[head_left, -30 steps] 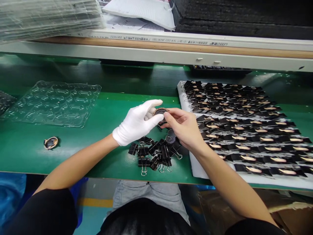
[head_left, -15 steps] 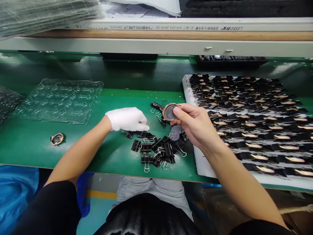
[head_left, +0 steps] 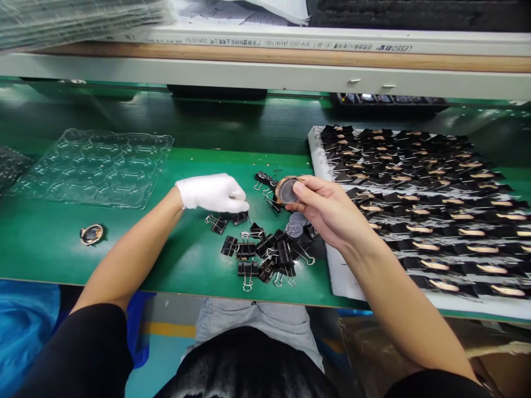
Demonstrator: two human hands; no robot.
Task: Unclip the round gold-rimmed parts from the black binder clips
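My left hand point(head_left: 215, 192), in a white glove, is closed on a black binder clip point(head_left: 239, 218) just above the green bench. The clip's lower part shows beneath my fingertips. Bare, my right hand point(head_left: 321, 204) pinches a round watch case point(head_left: 287, 190) with a rose-gold rim, thumb on the grey disc covering its face. Below the hands lies a loose pile of black binder clips point(head_left: 265, 251) with wire handles. Several grey discs point(head_left: 294, 228) rest at its right edge. A single clip point(head_left: 216, 223) lies apart, under my left hand.
On the right, a white foam board point(head_left: 338, 271) carries rows of clipped gold-rimmed pieces. A clear moulded tray point(head_left: 95, 166) lies at left, with another watch case point(head_left: 92, 234) in front. A shelf edge point(head_left: 265, 74) crosses above; under it sits a dark compartmented tray point(head_left: 388, 105).
My left hand has risen slightly up and left, drawing a binder clip away from the pile. My right hand keeps the watch case in nearly the same place. The view has shifted slightly.
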